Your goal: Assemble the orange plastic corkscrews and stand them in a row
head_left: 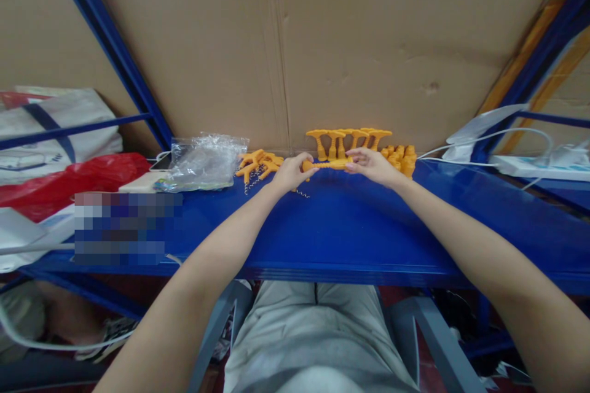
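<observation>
Between my hands lies an orange corkscrew (330,164), held sideways just above the blue shelf. My left hand (292,173) is closed around its left end, and my right hand (371,166) pinches the right end. Right behind it, several orange T-shaped corkscrews (340,146) stand upright in a row. To the left of my left hand is a loose pile of orange corkscrew handles (259,163) with bare metal spirals. Several short orange pieces, apparently sleeves (407,163), are grouped just beyond my right hand.
The blue shelf (350,233) backs onto a cardboard wall (350,43). Clear plastic bags (207,159) lie on the left, near a red bag (87,178). At the right are a white power strip (539,167) and cables. Blue posts frame both sides.
</observation>
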Motion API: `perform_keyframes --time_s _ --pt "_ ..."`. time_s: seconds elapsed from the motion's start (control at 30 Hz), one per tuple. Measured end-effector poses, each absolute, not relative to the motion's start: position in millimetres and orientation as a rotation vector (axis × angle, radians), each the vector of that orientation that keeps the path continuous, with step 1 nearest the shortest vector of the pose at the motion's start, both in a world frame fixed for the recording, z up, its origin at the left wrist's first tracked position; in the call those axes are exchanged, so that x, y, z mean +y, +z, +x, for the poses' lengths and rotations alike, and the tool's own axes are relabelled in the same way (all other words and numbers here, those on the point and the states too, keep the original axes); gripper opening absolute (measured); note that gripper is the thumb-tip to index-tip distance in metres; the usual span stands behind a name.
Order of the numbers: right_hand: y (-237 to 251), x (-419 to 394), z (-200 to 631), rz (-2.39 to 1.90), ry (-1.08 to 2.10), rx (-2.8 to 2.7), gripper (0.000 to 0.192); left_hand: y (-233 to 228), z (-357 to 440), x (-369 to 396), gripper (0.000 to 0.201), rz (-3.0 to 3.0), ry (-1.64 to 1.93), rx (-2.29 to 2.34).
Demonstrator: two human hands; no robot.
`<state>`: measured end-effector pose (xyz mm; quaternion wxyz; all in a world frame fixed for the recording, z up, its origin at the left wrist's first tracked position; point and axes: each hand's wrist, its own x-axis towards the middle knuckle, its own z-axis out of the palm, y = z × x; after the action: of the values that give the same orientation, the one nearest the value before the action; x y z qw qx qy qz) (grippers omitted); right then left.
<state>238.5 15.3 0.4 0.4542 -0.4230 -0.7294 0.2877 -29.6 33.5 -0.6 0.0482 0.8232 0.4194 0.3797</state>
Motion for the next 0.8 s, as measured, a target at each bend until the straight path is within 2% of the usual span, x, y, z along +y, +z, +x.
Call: perform_keyframes --time_s 0.1,0.27,0.4,0.53,0.67,0.8 --pt "6 6 232 -1.079 0.872 -1.678 0.039 1 -29 32 0.019 2.522 1.232 1.280" --pt "12 -3 223 -1.137 0.927 -1.601 0.037 4 -28 29 0.020 2.510 1.229 1.318" --pt "14 -4 226 -1.153 1.016 -1.607 0.020 4 -28 29 0.020 2.517 1.212 1.359" --pt "15 -3 231 -1.099 1.129 -1.597 0.032 2 -30 31 0.021 2.534 1.225 1.357" --pt "17 -7 229 -1.118 1.174 -1.560 0.015 0 -31 34 0.022 2.573 1.285 1.308" --pt "21 -13 221 -1.141 1.199 -1.541 0.034 -2 -32 37 0.023 2.608 1.346 1.260"
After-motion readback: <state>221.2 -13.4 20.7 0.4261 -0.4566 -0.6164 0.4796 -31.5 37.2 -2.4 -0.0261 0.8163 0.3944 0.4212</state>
